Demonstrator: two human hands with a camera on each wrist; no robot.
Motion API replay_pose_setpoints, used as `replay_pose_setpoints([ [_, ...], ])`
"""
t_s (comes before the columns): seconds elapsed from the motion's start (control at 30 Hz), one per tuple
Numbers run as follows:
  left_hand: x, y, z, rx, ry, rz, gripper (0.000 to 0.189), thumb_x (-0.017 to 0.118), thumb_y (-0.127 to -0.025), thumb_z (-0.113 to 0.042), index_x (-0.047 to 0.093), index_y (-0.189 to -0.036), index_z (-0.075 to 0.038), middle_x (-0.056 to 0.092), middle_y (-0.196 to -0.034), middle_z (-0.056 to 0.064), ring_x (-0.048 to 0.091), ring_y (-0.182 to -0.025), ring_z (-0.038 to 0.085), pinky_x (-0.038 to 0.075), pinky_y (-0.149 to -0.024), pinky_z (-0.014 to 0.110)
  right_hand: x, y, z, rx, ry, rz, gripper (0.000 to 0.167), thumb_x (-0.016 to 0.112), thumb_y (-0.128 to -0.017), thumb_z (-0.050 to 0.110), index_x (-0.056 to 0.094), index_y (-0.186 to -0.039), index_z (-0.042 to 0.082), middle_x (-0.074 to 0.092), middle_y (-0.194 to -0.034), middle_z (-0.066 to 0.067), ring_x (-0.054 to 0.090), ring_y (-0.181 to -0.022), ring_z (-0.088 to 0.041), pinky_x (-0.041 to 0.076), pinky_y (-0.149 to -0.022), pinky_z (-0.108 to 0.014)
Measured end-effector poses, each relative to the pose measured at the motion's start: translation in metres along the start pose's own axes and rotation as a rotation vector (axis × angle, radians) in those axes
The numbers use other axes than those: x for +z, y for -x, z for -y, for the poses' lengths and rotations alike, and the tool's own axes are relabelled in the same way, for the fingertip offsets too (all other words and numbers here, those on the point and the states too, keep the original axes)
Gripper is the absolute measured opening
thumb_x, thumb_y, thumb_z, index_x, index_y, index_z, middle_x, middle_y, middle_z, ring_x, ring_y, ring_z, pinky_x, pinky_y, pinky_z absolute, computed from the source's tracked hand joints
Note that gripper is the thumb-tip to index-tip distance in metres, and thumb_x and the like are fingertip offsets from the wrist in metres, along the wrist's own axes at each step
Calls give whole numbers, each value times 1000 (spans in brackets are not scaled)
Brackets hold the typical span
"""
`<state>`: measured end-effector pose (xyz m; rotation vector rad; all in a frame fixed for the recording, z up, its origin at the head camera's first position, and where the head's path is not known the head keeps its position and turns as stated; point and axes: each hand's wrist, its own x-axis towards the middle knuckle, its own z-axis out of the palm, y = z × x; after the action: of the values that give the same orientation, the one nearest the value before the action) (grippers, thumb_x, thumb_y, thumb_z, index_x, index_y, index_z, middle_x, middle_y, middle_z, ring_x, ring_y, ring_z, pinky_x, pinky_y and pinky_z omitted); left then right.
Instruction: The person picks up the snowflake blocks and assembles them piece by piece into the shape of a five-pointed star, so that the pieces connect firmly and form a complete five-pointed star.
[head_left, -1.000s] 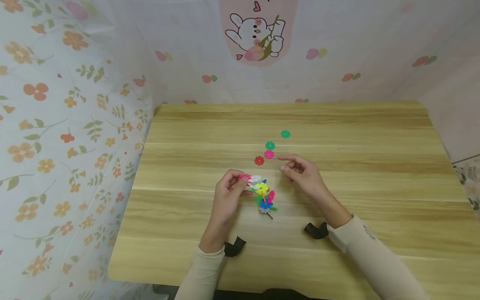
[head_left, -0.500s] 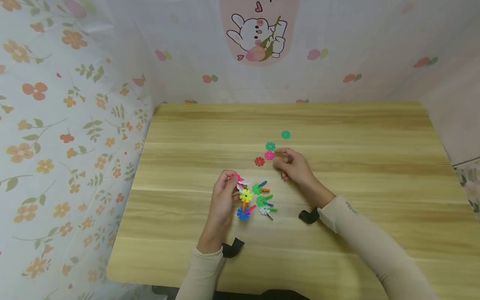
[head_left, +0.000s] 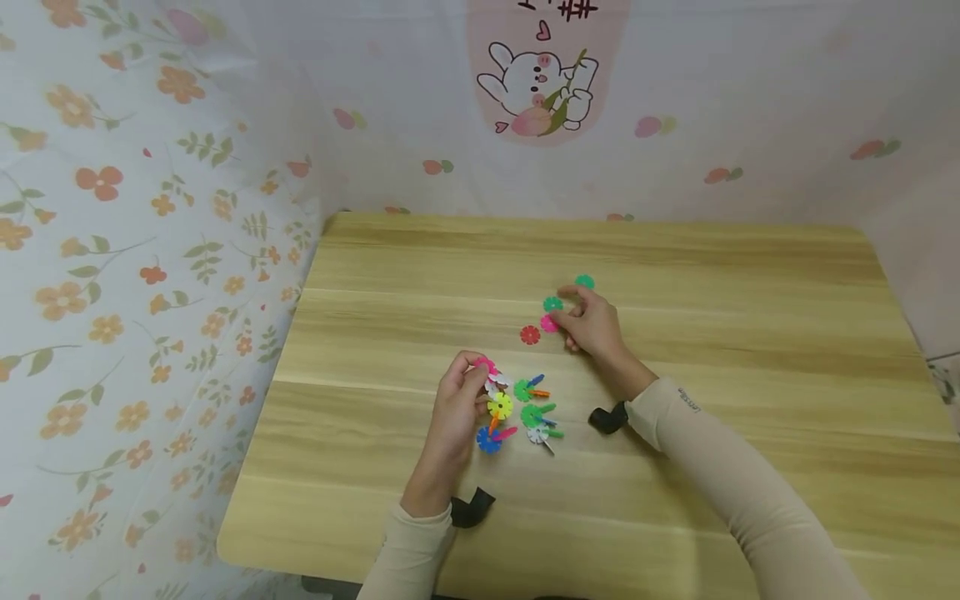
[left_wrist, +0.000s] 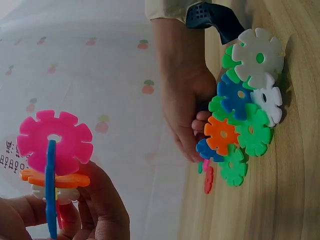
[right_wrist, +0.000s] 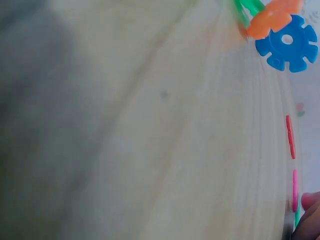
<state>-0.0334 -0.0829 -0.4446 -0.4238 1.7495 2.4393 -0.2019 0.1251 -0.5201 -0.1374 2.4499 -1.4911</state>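
Note:
My left hand (head_left: 452,408) pinches a chain of joined plastic snowflake discs near its pink end. White, yellow (head_left: 500,406), orange and blue (head_left: 489,440) discs follow in that chain, and the left wrist view shows its pink disc (left_wrist: 55,140) close up. Over the loose pink disc (head_left: 549,323) is my right hand (head_left: 597,327), thumb at its edge and index finger stretched beyond; contact is unclear. A loose red disc (head_left: 530,335) and a green disc (head_left: 552,305) lie beside it. Another green disc (head_left: 585,282) is farther back, partly behind the fingers.
Right of the held chain, more joined discs stand on the wooden table (head_left: 750,333), including a green disc (head_left: 532,415) and a white disc (head_left: 537,435). A patterned cloth (head_left: 405,92) hangs behind the table. A black strap piece (head_left: 472,508) is at the left wrist.
My left hand has drawn the held chain leftward, apart from the standing group. My right hand has moved left and forward to the loose pink disc. The head view has shifted slightly.

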Motion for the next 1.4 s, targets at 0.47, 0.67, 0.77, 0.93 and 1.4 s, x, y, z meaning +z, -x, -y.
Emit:
replay_pose_setpoints([
  [0.47,2,8,-3,2,1,-4,13,44,-106,-17,52,-104,-7,62,-88,10,52,-66,19,43,-55,24,7,-5,4,-8,129,-35,36,78,-87,22,62,-118,8,60,-64,-8,57,-39,-19,46,-38,-26],
  [0.67,5,10,-4,28,-14,-7,13,44,-106,-15,53,-105,-5,61,-89,9,52,-71,23,45,-57,23,6,0,5,-22,120,-45,33,77,-87,19,59,-111,4,60,-72,-9,57,-41,-18,47,-38,-26],
  [0.77,5,11,-5,35,-16,-4,14,45,-106,-16,52,-105,-5,62,-89,9,55,-73,23,48,-58,24,5,1,5,-12,88,-45,30,76,-88,17,59,-108,3,61,-74,-9,58,-43,-17,48,-38,-26],
  [0.93,6,13,-7,35,-15,-1,13,44,-106,-16,52,-105,-6,63,-88,7,55,-72,20,48,-58,23,3,3,5,-5,59,-45,26,76,-88,18,60,-103,4,62,-71,-9,57,-43,-17,47,-39,-25],
  [1.4,8,9,-5,32,-29,-7,14,44,-106,-17,52,-105,-5,62,-89,8,53,-71,18,44,-58,21,-17,27,8,248,-436,84,27,74,-91,13,61,-108,-4,61,-71,-4,45,-46,-4,40,-42,-17],
])
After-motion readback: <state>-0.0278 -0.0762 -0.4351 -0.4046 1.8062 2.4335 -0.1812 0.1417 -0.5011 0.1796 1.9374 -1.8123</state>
